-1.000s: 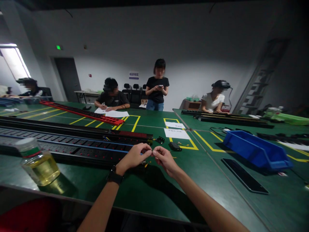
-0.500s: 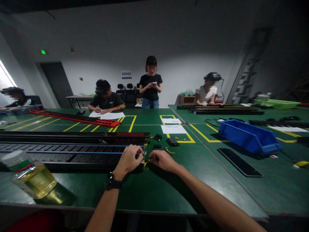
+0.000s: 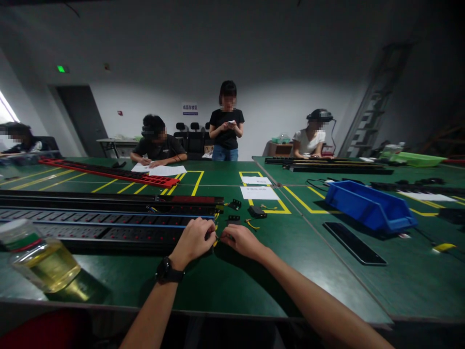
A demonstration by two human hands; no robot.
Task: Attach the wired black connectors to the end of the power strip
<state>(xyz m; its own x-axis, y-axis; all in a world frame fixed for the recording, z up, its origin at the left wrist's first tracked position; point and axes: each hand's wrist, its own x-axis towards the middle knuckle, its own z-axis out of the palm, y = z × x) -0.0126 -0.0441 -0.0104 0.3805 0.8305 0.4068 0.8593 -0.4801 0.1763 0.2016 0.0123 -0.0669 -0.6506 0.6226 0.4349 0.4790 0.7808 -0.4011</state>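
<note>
Long black strips with rows of red dots (image 3: 141,234) lie side by side along the left of the table, with yellow wires (image 3: 217,241) at their right ends. Over the right end of the nearest strip is my left hand (image 3: 194,238), its fingers curled together; what they pinch is hidden. Just right of it, my right hand (image 3: 242,241) has its fingertips pressed together on a thin yellow wire between the two hands. Small black parts (image 3: 257,211) and a loose yellow wire (image 3: 252,224) lie beyond my right hand.
A bottle of yellow liquid (image 3: 49,264) stands at front left. To the right are a phone (image 3: 354,243) and a blue bin (image 3: 370,206). A red slotted frame (image 3: 109,172) and paper sheets (image 3: 259,193) lie farther back. Several people are around the table.
My right hand has come slightly closer to my left hand at the strip's end. The whole view has shifted a little; both hands keep nearly the same pose.
</note>
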